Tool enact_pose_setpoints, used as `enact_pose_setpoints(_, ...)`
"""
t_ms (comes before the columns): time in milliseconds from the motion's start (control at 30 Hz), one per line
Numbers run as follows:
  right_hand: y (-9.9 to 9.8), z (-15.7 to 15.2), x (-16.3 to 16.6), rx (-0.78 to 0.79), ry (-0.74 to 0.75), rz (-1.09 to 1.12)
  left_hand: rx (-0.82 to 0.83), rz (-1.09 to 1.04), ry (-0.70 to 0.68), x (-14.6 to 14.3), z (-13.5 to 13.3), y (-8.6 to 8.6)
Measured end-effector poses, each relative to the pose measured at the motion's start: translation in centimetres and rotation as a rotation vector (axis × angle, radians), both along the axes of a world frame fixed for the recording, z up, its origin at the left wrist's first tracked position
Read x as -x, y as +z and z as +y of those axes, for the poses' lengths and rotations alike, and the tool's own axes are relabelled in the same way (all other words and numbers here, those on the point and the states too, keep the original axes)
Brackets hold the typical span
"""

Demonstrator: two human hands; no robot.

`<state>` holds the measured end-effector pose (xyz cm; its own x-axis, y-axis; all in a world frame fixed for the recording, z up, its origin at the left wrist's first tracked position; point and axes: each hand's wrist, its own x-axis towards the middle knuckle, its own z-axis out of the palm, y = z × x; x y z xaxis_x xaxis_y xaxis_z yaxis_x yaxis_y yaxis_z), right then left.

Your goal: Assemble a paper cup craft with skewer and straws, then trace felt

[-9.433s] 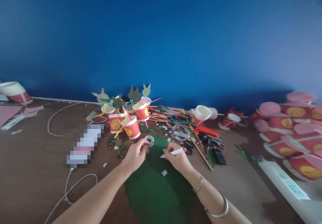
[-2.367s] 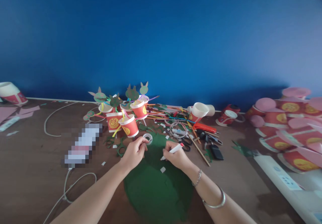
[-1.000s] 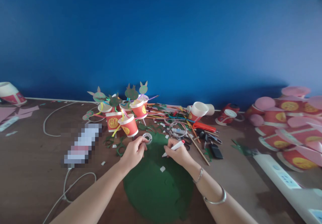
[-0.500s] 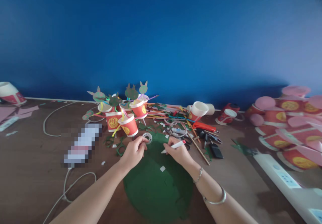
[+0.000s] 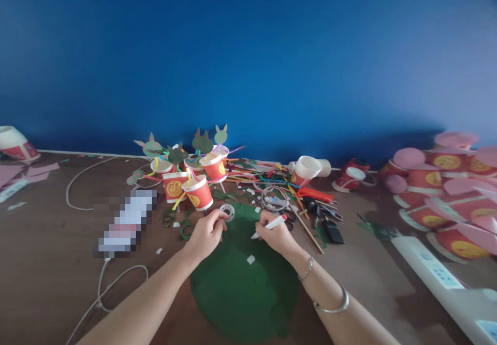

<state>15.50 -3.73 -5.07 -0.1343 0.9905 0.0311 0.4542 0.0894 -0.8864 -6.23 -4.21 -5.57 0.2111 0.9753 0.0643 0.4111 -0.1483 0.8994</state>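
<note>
A white marker pen (image 5: 275,222) with a red end is pinched by the fingers of the right hand (image 5: 276,236).
Its tip is pointed down towards a dark green, rounded sheet (image 5: 244,296). By the left hand (image 5: 205,235), whose fingers are bent and close together, a small white ring with holes (image 5: 232,212) is touched at the far left edge of the sheet; whether it is pinched cannot be told. Behind this hand, red and white paper cups (image 5: 199,194) are grouped; to the right, a white power strip (image 5: 417,257) is seen.
</note>
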Motion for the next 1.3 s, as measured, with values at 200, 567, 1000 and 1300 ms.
enact_pose_setpoints(200, 0.1, -0.1, 0.0, 0.037, 0.018, 0.023, -0.009, -0.007, 0.008, 0.0, 0.0, -0.1)
enact_pose_setpoints(567, 0.6, -0.8, 0.2, 0.072, 0.042, 0.203, 0.022, -0.015, -0.001, -0.1, 0.0, 0.1)
enact_pose_setpoints(1000, -0.2, -0.6, 0.9, -0.027, 0.050, -0.037, 0.006, -0.023, 0.001, -0.1, 0.0, 0.0)
enact_pose_setpoints(1300, -0.5, -0.4, 0.8, -0.052, 0.087, -0.060, 0.016, -0.028, 0.003, -0.1, -0.1, 0.2)
